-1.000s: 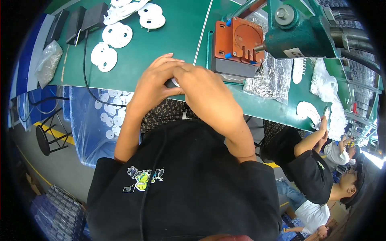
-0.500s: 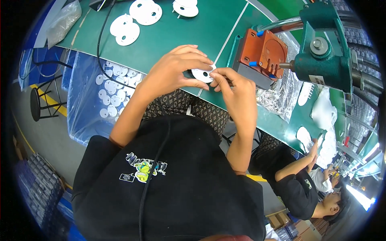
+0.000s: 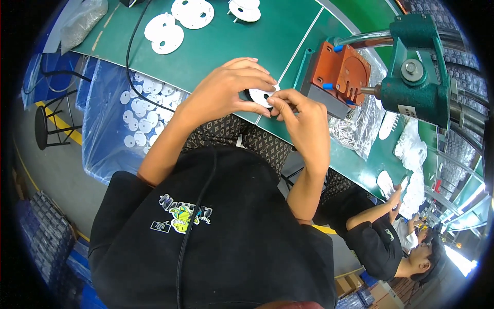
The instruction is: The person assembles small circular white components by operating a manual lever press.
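A white disc (image 3: 259,97) with a dark hole and a black rim sits between my hands, above the near edge of the green table. My left hand (image 3: 229,88) curves around its left side, thumb below and fingers over the top, gripping it. At the disc's right side, the thumb and forefinger of my right hand (image 3: 303,116) are pinched together against its face. Whatever lies between those fingertips, if anything, is too small to make out. The remaining right fingers curl inward.
Paired white discs (image 3: 163,35) lie at the back of the green table (image 3: 221,46). To the right stands an orange fixture (image 3: 347,69) by a green press (image 3: 411,72), beside a bag of metal pins (image 3: 350,131). A blue-lined bin (image 3: 110,139) holds white discs. A co-worker (image 3: 378,242) sits at right.
The view has shifted slightly, so the table and press appear a little displaced. My hands keep nearly the same grip, with the right fingertips still at the disc's right side.
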A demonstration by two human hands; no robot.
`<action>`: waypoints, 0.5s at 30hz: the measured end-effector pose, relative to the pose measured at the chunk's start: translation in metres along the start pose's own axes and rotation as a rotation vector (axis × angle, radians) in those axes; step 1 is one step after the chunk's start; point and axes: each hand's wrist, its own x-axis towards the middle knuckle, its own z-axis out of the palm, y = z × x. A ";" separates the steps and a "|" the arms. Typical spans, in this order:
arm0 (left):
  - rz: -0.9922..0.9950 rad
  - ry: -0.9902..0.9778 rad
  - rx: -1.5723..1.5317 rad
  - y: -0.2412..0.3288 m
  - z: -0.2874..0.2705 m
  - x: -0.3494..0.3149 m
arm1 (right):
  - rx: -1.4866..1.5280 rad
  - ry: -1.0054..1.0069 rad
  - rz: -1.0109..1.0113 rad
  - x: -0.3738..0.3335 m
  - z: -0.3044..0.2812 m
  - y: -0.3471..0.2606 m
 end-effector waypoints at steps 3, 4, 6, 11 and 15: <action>0.003 -0.027 -0.001 0.000 -0.001 0.002 | -0.081 -0.029 -0.085 0.001 -0.001 -0.004; 0.008 -0.046 0.004 -0.001 -0.001 0.003 | -0.150 -0.045 -0.142 0.002 0.000 -0.005; 0.010 -0.050 0.008 0.001 -0.002 0.003 | -0.264 -0.027 -0.224 0.003 0.003 -0.004; -0.039 -0.075 -0.017 0.001 -0.006 0.004 | -0.444 -0.021 -0.129 -0.003 0.010 -0.025; -0.061 -0.037 -0.038 0.002 -0.004 0.001 | -0.055 0.055 0.107 -0.034 -0.002 -0.005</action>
